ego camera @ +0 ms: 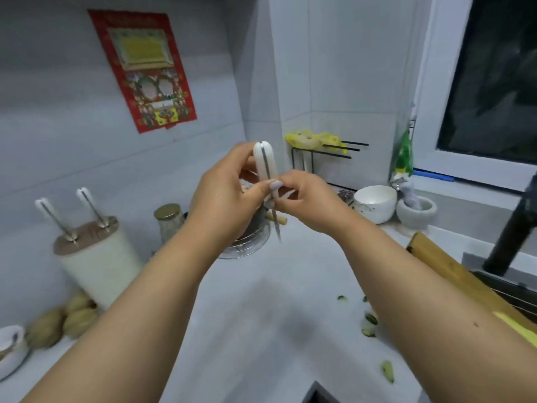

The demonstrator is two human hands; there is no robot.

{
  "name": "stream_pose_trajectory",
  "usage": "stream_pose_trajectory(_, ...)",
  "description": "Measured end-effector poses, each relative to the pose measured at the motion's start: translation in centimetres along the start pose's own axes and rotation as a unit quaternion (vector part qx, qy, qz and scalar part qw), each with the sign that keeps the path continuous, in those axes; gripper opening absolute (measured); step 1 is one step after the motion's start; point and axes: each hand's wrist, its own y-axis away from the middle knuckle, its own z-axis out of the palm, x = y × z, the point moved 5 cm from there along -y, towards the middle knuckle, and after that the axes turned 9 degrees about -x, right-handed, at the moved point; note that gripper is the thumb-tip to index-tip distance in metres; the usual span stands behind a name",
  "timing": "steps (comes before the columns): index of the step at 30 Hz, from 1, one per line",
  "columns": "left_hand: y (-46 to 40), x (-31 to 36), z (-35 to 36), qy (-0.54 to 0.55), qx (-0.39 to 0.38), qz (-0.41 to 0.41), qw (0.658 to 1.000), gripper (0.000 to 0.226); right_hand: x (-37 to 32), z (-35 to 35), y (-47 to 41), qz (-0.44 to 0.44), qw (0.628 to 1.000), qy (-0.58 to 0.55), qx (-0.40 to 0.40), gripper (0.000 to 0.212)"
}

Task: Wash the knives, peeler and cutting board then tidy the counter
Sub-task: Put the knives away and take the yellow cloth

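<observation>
Both hands hold a white-handled knife (265,164) upright above the counter, handle up and thin blade pointing down. My left hand (223,196) wraps the handle from the left. My right hand (302,196) pinches it lower down, near where the blade starts. A cream knife block (98,266) at the left carries two more white-handled knives (46,212). The wooden cutting board (453,271) lies at the right beside the sink, partly hidden by my right forearm. I cannot make out a peeler.
Green vegetable scraps (370,321) dot the white counter (261,315) at the right. A metal rack (250,245), glass jar (168,219), white bowl (374,202) and stone mortar (415,210) stand at the back. Brown round produce (66,318) lies at the left. A black faucet (511,228) rises at the right.
</observation>
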Motion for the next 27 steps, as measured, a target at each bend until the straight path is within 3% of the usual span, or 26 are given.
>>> stream_pose_trajectory(13, 5.2, -8.6, -17.8, -0.209, 0.171, -0.061, 0.961, 0.043, -12.0, 15.5, -12.7, -0.124, 0.988, -0.085, -0.035, 0.014)
stream_pose_trajectory(19, 5.9, -11.7, -23.4, -0.273, 0.191, -0.088, 0.939, 0.045, -15.4, 20.2, -17.1, -0.136, 0.983, -0.115, -0.043, 0.016)
stream_pose_trajectory(27, 5.6, -16.4, -26.1, -0.297, 0.184, -0.115, 0.930, 0.044, -15.1, 24.9, -21.4, -0.108, 0.985, -0.123, -0.045, 0.021)
